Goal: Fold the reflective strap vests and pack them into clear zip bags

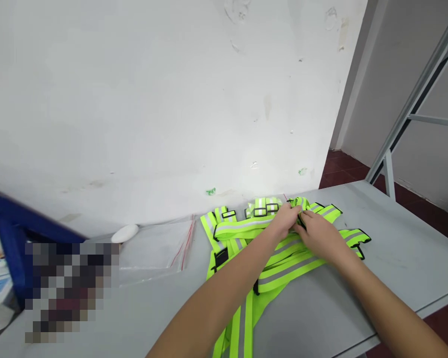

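My left hand point(285, 219) and my right hand point(315, 232) meet at the far side of a grey table. Both have their fingers closed on a rolled reflective strap point(300, 202), neon yellow with a silver stripe. Part of that roll is hidden behind my fingers. Beneath my wrists lies a loose heap of similar reflective straps point(289, 273) with black buckles and edging. A bundle of straps in clear plastic point(263, 206) rests against the wall, just left of my left hand.
Clear zip bags point(157, 246) with red seals lie flat on the table point(142, 318), beside a white oval object point(125, 233). A blue frame point(11, 238) stands at the left, near a blurred patch. A white wall point(164, 99) borders the table's back; a metal ladder-like frame point(414, 107) rises at right.
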A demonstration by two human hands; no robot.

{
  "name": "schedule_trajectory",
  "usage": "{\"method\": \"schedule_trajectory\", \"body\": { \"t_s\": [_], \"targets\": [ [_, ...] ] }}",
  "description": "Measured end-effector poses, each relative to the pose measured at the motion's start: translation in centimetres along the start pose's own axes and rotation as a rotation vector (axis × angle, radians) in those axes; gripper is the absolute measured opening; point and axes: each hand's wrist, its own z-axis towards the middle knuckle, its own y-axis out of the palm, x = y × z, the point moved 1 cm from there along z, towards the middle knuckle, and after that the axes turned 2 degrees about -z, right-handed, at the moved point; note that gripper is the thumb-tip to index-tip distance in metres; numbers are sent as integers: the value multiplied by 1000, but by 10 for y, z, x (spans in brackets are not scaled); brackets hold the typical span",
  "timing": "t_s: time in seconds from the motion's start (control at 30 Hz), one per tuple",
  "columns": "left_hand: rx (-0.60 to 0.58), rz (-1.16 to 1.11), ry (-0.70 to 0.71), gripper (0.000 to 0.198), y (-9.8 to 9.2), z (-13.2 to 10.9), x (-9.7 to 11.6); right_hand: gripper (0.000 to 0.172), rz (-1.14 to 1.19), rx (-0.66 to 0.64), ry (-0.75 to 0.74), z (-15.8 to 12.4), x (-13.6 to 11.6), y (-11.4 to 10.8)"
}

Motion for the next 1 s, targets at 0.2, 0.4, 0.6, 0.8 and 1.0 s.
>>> {"method": "schedule_trajectory", "body": {
  "t_s": [0.2,0.4,0.6,0.8,1.0],
  "targets": [
    [-79,-110,-36,9,-4,-1,-8,37,272,94,215,11,61,-18],
    [-119,-197,-38,14,-6,-7,-7,48,651,-268,176,10,62,-18],
    [-55,-188,-10,15,0,-19,-8,48,721,-193,395,5,37,-8],
    [-10,49,139,22,-2,-27,-3,39,895,-100,385,8,36,-1],
    [61,418,319,30,-24,-30,4,32,956,-128,299,10,33,-3]
  ]
}}
